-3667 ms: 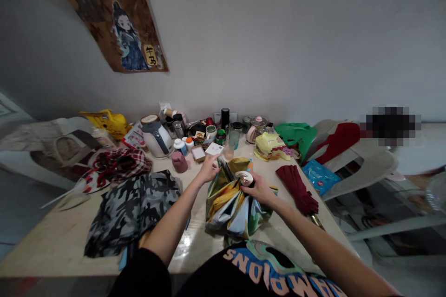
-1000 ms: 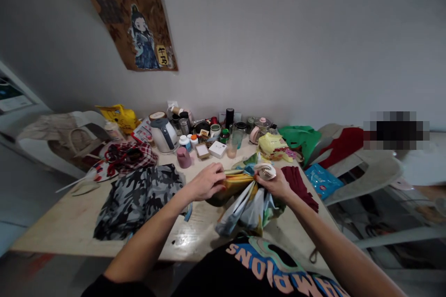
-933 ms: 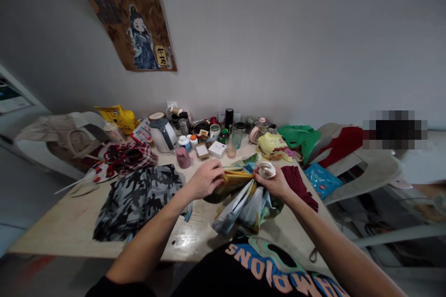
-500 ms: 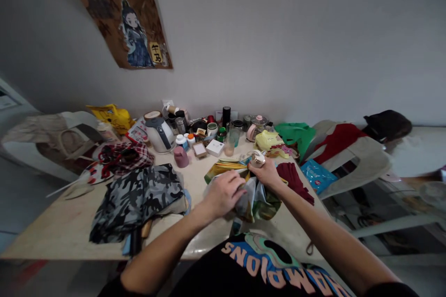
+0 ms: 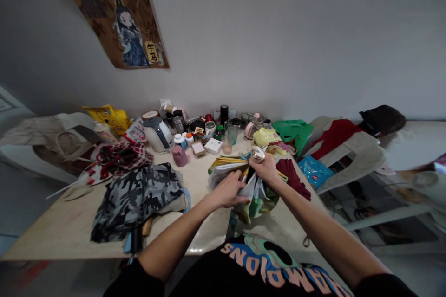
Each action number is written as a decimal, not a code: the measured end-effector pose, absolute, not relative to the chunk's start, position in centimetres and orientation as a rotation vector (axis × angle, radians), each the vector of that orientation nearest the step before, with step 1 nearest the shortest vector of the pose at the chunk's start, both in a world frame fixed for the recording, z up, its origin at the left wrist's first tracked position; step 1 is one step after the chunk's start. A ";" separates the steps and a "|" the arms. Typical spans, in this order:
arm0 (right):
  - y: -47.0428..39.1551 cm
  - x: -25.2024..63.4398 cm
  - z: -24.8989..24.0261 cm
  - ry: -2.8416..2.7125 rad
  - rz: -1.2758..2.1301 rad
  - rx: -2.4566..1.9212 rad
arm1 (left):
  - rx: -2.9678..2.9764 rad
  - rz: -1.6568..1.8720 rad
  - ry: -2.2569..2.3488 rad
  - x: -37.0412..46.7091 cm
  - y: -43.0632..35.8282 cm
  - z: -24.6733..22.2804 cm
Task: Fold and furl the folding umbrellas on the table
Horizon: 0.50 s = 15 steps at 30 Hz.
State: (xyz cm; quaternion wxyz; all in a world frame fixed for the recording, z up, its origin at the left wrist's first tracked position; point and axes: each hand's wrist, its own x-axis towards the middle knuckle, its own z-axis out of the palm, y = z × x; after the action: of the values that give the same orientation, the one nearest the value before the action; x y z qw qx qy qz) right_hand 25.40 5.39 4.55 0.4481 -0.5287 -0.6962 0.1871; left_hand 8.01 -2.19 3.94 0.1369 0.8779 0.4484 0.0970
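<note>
A folding umbrella with green, yellow and white fabric is gathered loosely in front of me, over the table. My right hand is closed around it near its white and gold handle end, which points away from me. On the left side of the fabric lies my left hand, fingers apart, touching the folds. Part of the umbrella is hidden under both hands. To the left rests a grey camouflage umbrella, loosely folded. Dark red cloth lies right of my right hand.
Along the back of the table stand a kettle, a pink cup, a white box, a glass and several bottles. A green bag and a blue packet are at the right, beside a chair.
My left hand has moved a little right and down, its fingers now spread among the folds. The right hand still grips the umbrella. The view has shifted slightly.
</note>
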 end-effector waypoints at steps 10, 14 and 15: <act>6.2 25.8 6.0 -1.635 0.414 -1.450 | 2.635 0.584 1.727 3.6 -2.2 8.3; 6.4 25.8 6.3 -1.720 0.351 -1.515 | 2.380 1.027 2.172 2.6 -1.7 9.9; 6.5 25.8 6.3 -1.741 0.337 -1.536 | 2.356 1.099 2.221 2.9 -1.9 10.1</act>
State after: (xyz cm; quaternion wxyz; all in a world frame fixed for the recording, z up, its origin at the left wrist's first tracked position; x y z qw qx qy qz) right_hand 25.82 6.50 6.34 0.3872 -0.6037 -0.6842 0.1322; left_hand 2.89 -1.85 10.10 -0.1382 0.6825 0.6433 0.3183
